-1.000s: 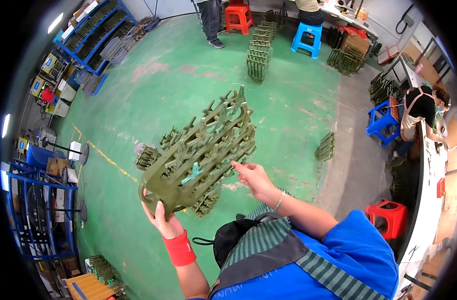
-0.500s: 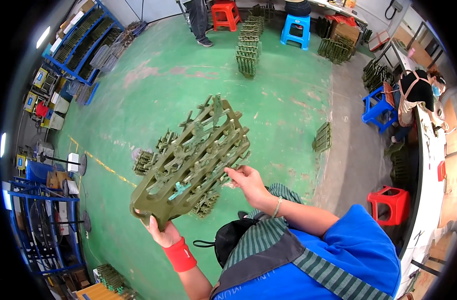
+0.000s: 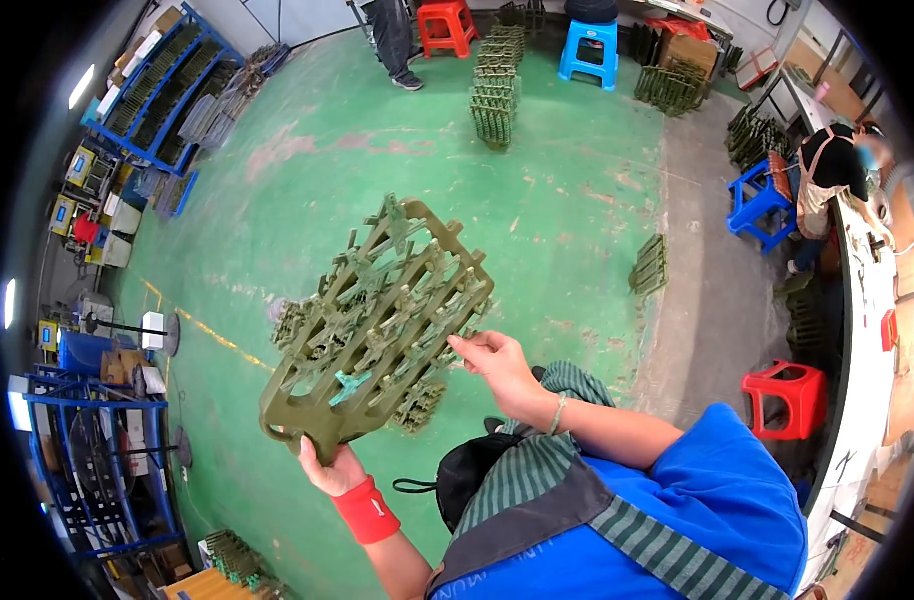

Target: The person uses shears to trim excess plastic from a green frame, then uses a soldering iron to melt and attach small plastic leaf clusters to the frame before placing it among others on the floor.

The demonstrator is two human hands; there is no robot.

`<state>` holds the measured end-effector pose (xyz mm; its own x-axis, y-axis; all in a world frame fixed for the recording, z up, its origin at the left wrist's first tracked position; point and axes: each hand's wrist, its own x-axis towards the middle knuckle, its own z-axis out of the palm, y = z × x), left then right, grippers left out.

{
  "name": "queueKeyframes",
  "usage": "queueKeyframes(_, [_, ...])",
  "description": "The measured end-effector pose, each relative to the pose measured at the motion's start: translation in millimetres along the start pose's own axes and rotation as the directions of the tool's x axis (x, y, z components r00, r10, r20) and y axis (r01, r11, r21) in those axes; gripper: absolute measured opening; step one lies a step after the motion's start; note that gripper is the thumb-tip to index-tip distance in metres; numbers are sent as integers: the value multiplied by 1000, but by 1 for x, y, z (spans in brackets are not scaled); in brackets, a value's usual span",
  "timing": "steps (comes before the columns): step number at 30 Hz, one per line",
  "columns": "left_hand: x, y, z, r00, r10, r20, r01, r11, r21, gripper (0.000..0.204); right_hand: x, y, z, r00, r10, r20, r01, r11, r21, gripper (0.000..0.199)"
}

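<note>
An olive-green slotted rack (image 3: 322, 425) is held up over the floor, tilted, with many small green pieces set along its bars. A single turquoise piece (image 3: 350, 386) stands out near its lower end. My left hand (image 3: 329, 468), below a red wristband, grips the rack's rounded lower end with the thumb on top. At the rack's right edge, my right hand (image 3: 495, 365) has thumb and fingertips pinched together. Whether a small piece is between those fingertips, or only the rack's edge, is too small to make out.
More filled racks (image 3: 493, 105) stand in a row on the green floor (image 3: 567, 200), and one rack (image 3: 650, 264) stands alone at right. A person (image 3: 827, 180) bends over the right-hand workbench. Red stool (image 3: 785, 400), blue stool (image 3: 590, 55) and blue shelving (image 3: 162, 90) surround the area.
The rack has turned slightly in my left hand, its far end shifting a little left. My right hand stays pinched at its edge. The person at the bench has lowered their head.
</note>
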<state>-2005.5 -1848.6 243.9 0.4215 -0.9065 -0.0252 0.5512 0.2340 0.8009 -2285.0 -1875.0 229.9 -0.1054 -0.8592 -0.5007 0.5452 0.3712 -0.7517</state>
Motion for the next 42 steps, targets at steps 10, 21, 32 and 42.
queueKeyframes(10, [-1, -1, 9, 996, 27, 80, -31, 998, 48, 55, 6, 10, -4, 1000, -7, 23, 6, 1000, 21, 32])
queueKeyframes(21, [-1, -4, 14, 998, 0, 67, -1, 1000, 15, 53, 9, 13, -5, 1000, -17, -18, 16, 997, -81, 35])
queueKeyframes(32, [3, -5, 14, 996, 0, 86, -3, 999, 37, 54, 12, 20, -9, 999, -40, 21, 41, 997, -61, 33])
queueKeyframes(42, [5, -6, 16, 997, -6, 78, 1, 998, 63, 55, 9, 14, -16, 993, -95, 72, 102, 990, -102, 30])
